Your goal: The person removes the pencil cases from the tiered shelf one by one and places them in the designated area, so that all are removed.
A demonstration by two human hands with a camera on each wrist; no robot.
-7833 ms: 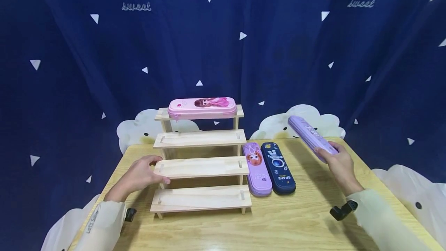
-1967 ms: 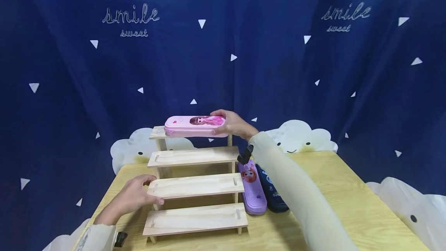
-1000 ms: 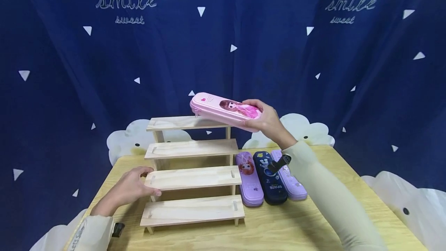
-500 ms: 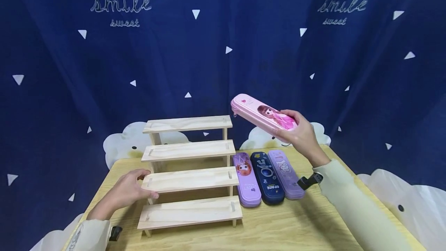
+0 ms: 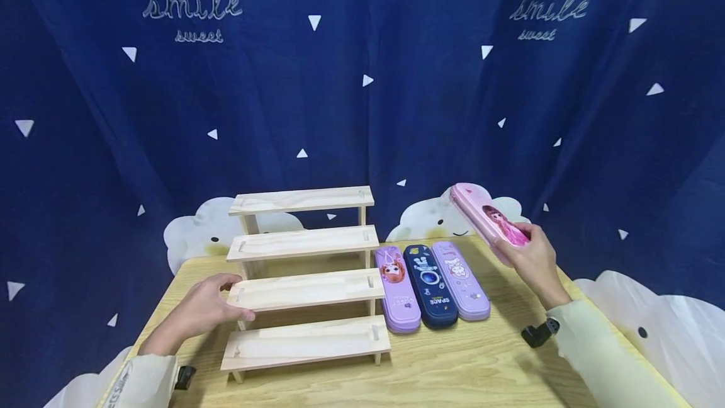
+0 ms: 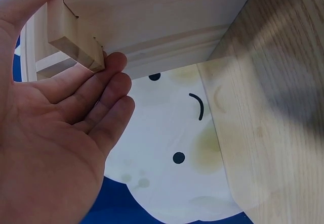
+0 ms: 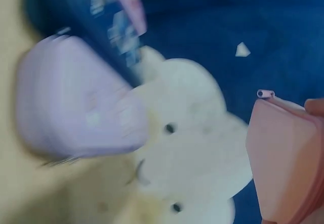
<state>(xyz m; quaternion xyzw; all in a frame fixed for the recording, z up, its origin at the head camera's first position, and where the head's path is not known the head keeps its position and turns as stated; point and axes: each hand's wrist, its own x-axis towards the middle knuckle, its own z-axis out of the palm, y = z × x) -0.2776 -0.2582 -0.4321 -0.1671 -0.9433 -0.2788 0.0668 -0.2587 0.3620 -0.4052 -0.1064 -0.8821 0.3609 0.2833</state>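
Note:
My right hand (image 5: 535, 266) grips one end of a pink zip pencil case (image 5: 478, 209) with a girl printed on its lid, held tilted above the right side of the table. In the right wrist view, the zip pull hangs at the corner of this pink case (image 7: 283, 153). At the left, my left hand (image 5: 204, 310) pinches the end of the second-lowest board of a four-step wooden rack (image 5: 306, 289). The left wrist view has this hand (image 6: 55, 128) from the palm side, fingertips at the wooden upright (image 6: 76, 37). All of the rack's boards are bare.
Right of the rack, three pencil cases lie side by side: a purple one (image 5: 401, 301) with a red-haired girl, a navy space one (image 5: 435, 298) and a lavender one (image 5: 467, 285). The wooden table (image 5: 453, 370) meets a dark blue curtain (image 5: 430, 112) behind.
The lavender case, earlier in my right hand, now lies beside the navy one. My right hand has taken the pink case off the top board and carried it right. My left hand still holds the rack.

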